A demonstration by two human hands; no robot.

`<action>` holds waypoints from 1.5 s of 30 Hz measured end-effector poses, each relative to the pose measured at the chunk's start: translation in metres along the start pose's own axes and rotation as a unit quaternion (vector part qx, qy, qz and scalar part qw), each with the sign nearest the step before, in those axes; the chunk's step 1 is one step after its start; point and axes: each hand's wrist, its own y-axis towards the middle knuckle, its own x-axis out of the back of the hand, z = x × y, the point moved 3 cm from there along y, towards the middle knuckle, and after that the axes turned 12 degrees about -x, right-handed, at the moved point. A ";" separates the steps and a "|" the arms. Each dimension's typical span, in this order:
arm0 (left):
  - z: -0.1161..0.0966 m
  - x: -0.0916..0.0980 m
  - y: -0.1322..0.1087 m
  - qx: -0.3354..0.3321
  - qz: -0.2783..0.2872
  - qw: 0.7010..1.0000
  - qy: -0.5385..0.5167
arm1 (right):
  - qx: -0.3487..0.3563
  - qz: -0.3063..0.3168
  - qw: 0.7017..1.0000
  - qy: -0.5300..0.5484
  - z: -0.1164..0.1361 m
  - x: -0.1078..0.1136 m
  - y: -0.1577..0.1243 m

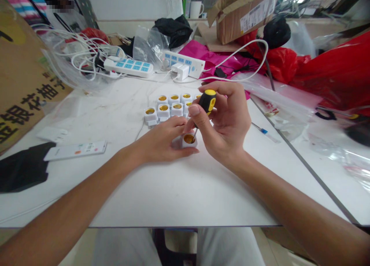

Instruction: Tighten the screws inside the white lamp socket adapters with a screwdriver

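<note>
My right hand [228,119] is closed around a black and yellow screwdriver [207,101], held upright with a slight tilt. The screwdriver's thin shaft reaches down into a white lamp socket [189,140] with a brass-coloured inside. Thumb and fingers of my left hand [162,139] grip that lamp socket from the left and steady it on the white table [185,193]. Just beyond my hands stand several more white lamp sockets [163,110] in rows, their brass openings facing up. My right fingers partly hide the rows' right end.
White power strips [128,67] and tangled cables lie at the back. A remote control [75,150] rests at left near a large cardboard box [26,77]. At right are a blue-tipped screwdriver-like tool [263,131], plastic sheeting and red bags [335,66]. An open carton [245,15] sits behind.
</note>
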 end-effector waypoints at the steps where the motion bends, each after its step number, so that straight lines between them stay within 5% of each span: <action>1: 0.000 0.000 0.000 -0.001 -0.001 1.000 0.000 | 0.003 -0.003 1.000 0.004 0.001 0.000 0.000; 45: 0.002 -0.001 0.000 0.012 0.025 1.000 0.003 | 0.027 0.001 1.000 -0.003 0.003 -0.002 0.002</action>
